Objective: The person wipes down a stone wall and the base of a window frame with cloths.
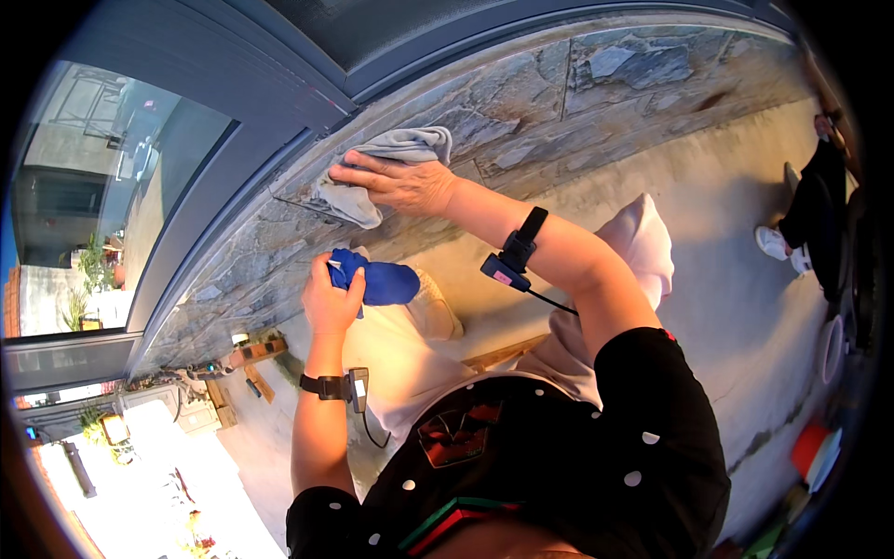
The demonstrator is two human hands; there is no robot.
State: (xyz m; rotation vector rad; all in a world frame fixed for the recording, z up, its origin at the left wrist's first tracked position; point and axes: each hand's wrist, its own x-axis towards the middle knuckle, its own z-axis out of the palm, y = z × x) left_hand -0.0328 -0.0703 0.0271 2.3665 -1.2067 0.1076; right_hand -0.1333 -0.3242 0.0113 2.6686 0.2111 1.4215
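Observation:
Spread on a grey cloth [412,144], my right hand [398,183] presses it against the stone-faced wall [517,119], just below the grey window frame. Its fingers reach past the cloth, which bunches out above and below the hand. Lower and to the left, my left hand [334,297] grips a bundled blue cloth [384,281], thumb on top. Each wrist or forearm wears a black strap with a small device and a cable.
A large glass pane [91,202] in a grey metal frame [209,77] stands at the left. A wooden stool or bench [258,351] is by the wall's foot. At far right are a person's legs in dark trousers [814,202] and white shoes; a red basin [809,447] lies lower right.

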